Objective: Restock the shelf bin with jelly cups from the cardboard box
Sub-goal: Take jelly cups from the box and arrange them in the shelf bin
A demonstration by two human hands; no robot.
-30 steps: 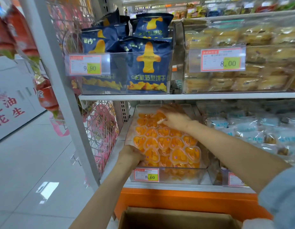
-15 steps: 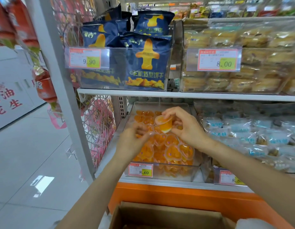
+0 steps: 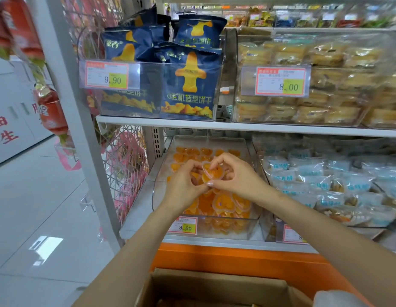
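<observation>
Since half a second ago, the left hand [image 3: 185, 185] has come up from the side to meet the right hand [image 3: 234, 177], and the cup [image 3: 212, 172] that the right hand lifted alone is now held by both. The hands are together, thumbs nearly touching below the cup, with the fingertips of each pinching its edges. The cup is heart-shaped, clear with orange filling, tilted so its sealed top faces the camera. It hangs just above the middle of the bin [image 3: 158, 196], touching nothing but the fingers.

The bin is a clear tray on the lower shelf, with a price tag [image 3: 185, 226] reading 8.60 on its front wall. Other cups [image 3: 223, 202] are heaped toward the front and lie in a thinner layer toward the back, where some bare wall shows.

The box [image 3: 214, 284] stands open at the bottom of the view. Something orange shows inside it, too dim to identify.

The restocking looks well along but unfinished: this cup is not yet set down, the back has room, and the box probably holds more.
</observation>
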